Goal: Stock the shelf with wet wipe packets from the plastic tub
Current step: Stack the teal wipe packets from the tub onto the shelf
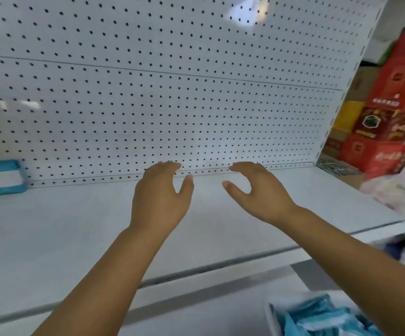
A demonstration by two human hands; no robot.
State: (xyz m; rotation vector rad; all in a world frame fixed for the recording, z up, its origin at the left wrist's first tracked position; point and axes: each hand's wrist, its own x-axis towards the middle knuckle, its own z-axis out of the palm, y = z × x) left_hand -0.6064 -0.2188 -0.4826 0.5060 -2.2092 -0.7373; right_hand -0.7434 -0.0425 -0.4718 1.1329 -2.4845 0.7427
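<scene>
Above shelf (221, 238), both hands empty, half-curled

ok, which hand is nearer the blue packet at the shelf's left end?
Left. The left hand is over the middle of the shelf, right of the blue packet and apart from it; the right hand is farther right, beyond the left one.

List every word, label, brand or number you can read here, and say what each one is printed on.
Nothing in this view can be read.
red boxes: white and gold print, too blurred to read.
wet wipe packet on the shelf: white label panel, wording illegible.
wet wipe packets in the plastic tub: blurred, nothing legible.
pegboard: no print visible.
</scene>
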